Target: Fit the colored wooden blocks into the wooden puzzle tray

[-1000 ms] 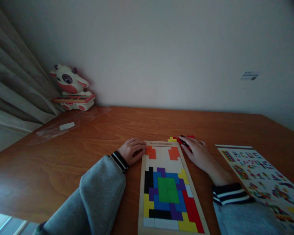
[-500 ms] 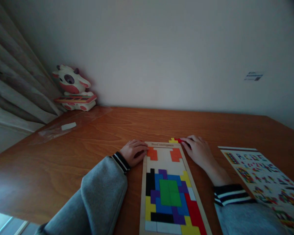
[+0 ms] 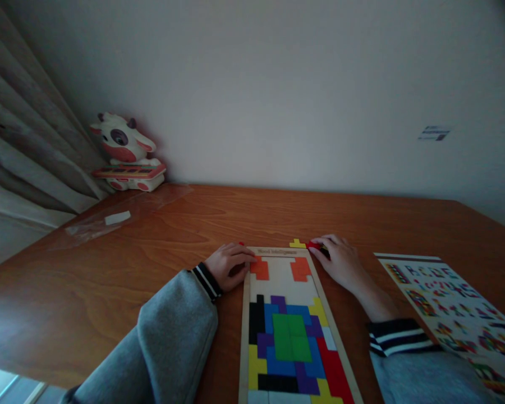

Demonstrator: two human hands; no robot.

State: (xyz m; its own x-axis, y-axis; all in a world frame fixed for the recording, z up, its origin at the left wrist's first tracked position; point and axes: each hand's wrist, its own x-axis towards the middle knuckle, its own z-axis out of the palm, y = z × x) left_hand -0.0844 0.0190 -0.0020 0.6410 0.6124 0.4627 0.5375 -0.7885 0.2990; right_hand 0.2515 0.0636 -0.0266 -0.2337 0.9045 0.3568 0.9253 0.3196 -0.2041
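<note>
A wooden tetromino puzzle board (image 3: pixel 244 336) lies lengthwise in front of me, its lower half packed with coloured blocks. My left hand (image 3: pixel 228 265) grips the board's upper left edge, fingertips by an orange block (image 3: pixel 261 269). A second orange block (image 3: pixel 300 269) sits at the upper right inside the frame. Just beyond the top right corner, my right hand (image 3: pixel 339 259) is closed with a red block (image 3: pixel 312 245) at its fingertips. Beside that block, behind the board, is a yellow block (image 3: pixel 297 243). A sliver of red (image 3: pixel 241 243) shows behind my left hand.
A printed pattern sheet (image 3: pixel 441 292) lies to the right, partly under my right sleeve. At the far left stand a cow-shaped toy keyboard (image 3: pixel 128 168) and, nearer, clear plastic wrapping (image 3: pixel 88 230) with a white label. A wall backs the wooden table (image 3: pixel 219 210).
The board has shifted slightly toward me, so more of the yellow block shows behind it. Red now peeks out behind my left hand. My right hand has barely moved.
</note>
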